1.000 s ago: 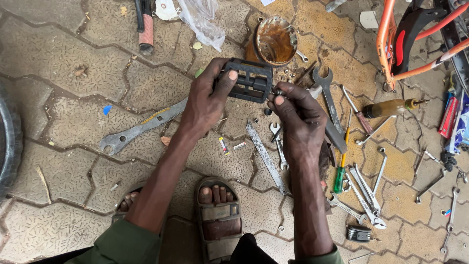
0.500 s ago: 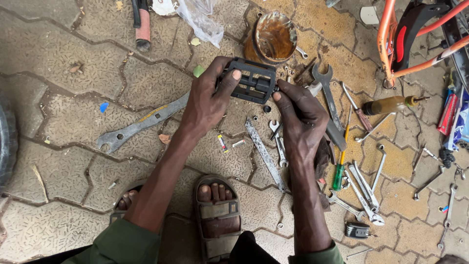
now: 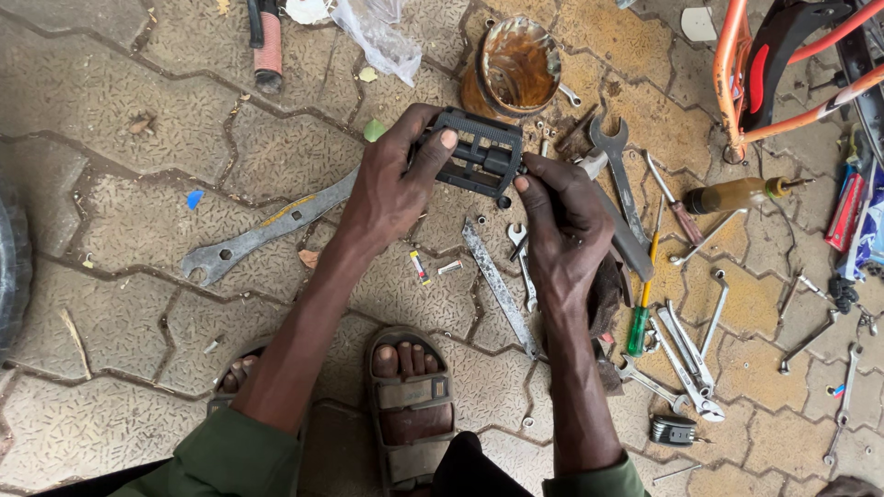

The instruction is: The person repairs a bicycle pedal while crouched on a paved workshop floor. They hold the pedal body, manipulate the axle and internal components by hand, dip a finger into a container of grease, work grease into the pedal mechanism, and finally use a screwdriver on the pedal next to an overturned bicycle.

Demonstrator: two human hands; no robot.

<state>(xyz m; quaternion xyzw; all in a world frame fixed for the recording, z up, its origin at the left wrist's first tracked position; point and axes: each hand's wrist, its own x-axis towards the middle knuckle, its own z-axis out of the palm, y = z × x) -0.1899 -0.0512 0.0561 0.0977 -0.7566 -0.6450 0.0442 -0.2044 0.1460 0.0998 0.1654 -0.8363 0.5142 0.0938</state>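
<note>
So: black plastic-and-metal bicycle pedal (image 3: 479, 154) is held up off the paving, in front of the person, just below the rusty round tin (image 3: 516, 66) at the top edge of the paved ground (image 3: 120, 276).

Handling, my read: rigid cage body, light-to-medium wt, won't flex or crush. Probably greasy, so some slip risk on the flat faces. Toothed cage edges give bite; best hold is across the two long cage edges or the end frame, not the axle barrel in the middle, which likely spins.

Left hand (image 3: 391, 184) is closed on the pedal's left end: thumb over the top rail, fingers wrapped behind/under, palm to the left of the body. Firm clamp grip.

Right hand (image 3: 562, 230) is at the pedal's lower right corner: fingertips pinched at the axle end, thumb tip touching the bottom edge. Whether it pinches a small part or just the axle stub – can't tell, too small.

Nearby on the ground: long flat grey steel bar (image 3: 267, 225) left of the hands, open-end spanner (image 3: 619, 175) right, narrow steel strip (image 3: 497, 285) below, green-handled screwdriver (image 3: 642, 304) further right. Sandalled foot (image 3: 405, 396) near bottom edge.
</note>
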